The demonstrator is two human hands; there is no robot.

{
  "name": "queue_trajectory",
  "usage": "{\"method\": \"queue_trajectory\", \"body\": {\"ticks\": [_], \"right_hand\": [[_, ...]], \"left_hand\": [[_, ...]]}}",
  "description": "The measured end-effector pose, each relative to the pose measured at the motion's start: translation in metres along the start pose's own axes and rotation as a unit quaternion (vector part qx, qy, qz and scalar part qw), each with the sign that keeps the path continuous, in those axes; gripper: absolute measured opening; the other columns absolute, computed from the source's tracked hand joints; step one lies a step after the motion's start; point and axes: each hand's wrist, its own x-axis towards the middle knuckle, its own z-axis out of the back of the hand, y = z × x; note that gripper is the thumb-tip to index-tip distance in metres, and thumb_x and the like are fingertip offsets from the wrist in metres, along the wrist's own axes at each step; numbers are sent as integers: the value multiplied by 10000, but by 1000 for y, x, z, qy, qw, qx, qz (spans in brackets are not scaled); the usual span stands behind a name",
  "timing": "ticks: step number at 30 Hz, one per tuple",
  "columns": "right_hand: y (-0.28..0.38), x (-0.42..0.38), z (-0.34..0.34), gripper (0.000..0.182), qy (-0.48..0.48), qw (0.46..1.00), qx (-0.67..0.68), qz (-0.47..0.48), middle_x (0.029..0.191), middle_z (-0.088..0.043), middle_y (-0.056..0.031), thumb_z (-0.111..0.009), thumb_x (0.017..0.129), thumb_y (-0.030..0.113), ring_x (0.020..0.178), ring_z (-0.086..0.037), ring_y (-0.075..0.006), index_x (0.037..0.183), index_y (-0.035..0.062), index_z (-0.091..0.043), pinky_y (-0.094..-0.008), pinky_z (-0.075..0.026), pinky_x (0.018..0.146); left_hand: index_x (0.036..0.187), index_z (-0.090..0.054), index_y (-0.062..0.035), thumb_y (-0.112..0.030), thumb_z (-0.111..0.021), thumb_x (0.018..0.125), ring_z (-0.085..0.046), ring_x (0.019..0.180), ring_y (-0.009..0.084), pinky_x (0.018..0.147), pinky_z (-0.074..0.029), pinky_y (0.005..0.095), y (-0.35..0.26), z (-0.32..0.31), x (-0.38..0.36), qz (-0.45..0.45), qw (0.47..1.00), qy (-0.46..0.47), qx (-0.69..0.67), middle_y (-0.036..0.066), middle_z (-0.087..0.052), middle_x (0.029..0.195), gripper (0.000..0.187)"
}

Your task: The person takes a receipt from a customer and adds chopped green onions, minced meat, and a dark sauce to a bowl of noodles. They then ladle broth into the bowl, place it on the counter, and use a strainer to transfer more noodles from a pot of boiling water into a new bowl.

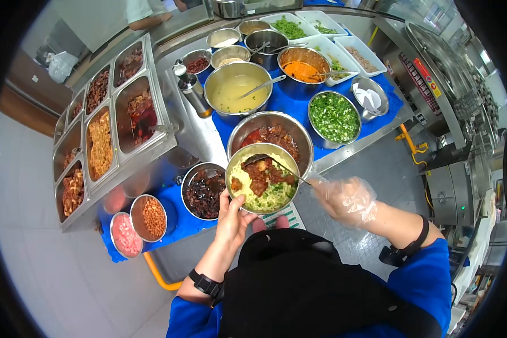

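My left hand (232,216) holds a metal bowl (229,179) by its near left rim, thumb on the edge. Pale noodles (265,197) with chopped greens and brown chunky meat (260,183) lie inside it. In a clear plastic glove, my right hand (343,200) grips the handle of a ladle (287,168), whose dark head is over the meat in the bowl. Just beyond and partly behind the bowl stands a larger metal bowl (307,141) of meat in red oil. A bowl of dark food (203,191) is to the left.
Chopped scallions (334,117), pale broth (236,93) and an orange topping (301,70) stand in metal containers on blue cloth. Slanted trays of toppings (100,143) line the left. Two small pots, one with peanuts (154,217), sit lower left. Another person's arm (150,21) shows behind the counter.
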Motion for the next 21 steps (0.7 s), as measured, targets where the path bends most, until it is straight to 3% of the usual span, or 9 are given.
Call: {"method": "queue_trajectory", "body": {"ticks": [3,6,9,11,13,16,17,21], "right_hand": [[8,-2,6,418,-18,999,-30,3,689,-638,-162,-588,807,103,562,-635,-310,1200,-30,-533,-405,-513,490],[5,-4,-1,384,-71,997,20,-3,713,-639,-175,-573,827,102,566,-635,-311,1197,3,-555,-408,-512,498],[5,2,2,330,-7,983,174,-61,686,-645,-121,-573,876,141,517,-621,-236,1188,31,-575,-359,-499,487],[9,10,14,278,50,911,356,-201,665,-631,-68,-571,906,183,502,-589,-163,1149,51,-600,-307,-475,475],[5,19,28,235,97,794,504,-325,640,-595,17,-561,938,237,504,-527,-61,1088,70,-633,-229,-418,455],[-20,36,15,194,49,791,528,-304,604,-584,5,-570,929,240,481,-528,-68,1003,86,-662,-223,-402,436],[-24,50,13,192,84,824,427,-362,597,-596,-9,-586,906,257,487,-563,-97,934,91,-676,-245,-434,448],[-62,78,-63,240,164,847,382,-330,637,-635,-38,-577,871,293,557,-630,-155,919,81,-678,-296,-500,531]], "left_hand": [[1338,-300,-171,-134,-567,895,-597,1072,283,802,-559,421,-1,1,4,-5,1000,15,-16,119,-498,1267,518],[1340,-300,-176,-110,-569,891,-582,1094,271,829,-547,430,0,6,8,-8,999,33,-18,112,-498,1269,528],[1340,-303,-184,-99,-564,892,-569,1113,260,850,-536,437,1,11,14,-6,999,46,-21,103,-497,1272,525],[1340,-305,-189,-95,-559,894,-562,1121,256,859,-530,442,0,14,17,-3,998,50,-25,98,-495,1275,522],[1340,-306,-192,-89,-554,894,-556,1128,253,868,-525,448,-1,17,20,-3,998,52,-30,93,-492,1279,520],[1345,-302,-193,-86,-543,896,-547,1138,248,869,-524,455,-6,23,21,-9,998,58,-21,92,-489,1281,520],[1344,-307,-192,-87,-540,896,-545,1143,247,872,-523,457,-7,27,20,-8,999,51,-17,90,-489,1283,515],[1340,-330,-183,-94,-530,898,-537,1162,248,883,-523,462,-14,37,17,-8,999,43,-3,84,-488,1291,494]]}}
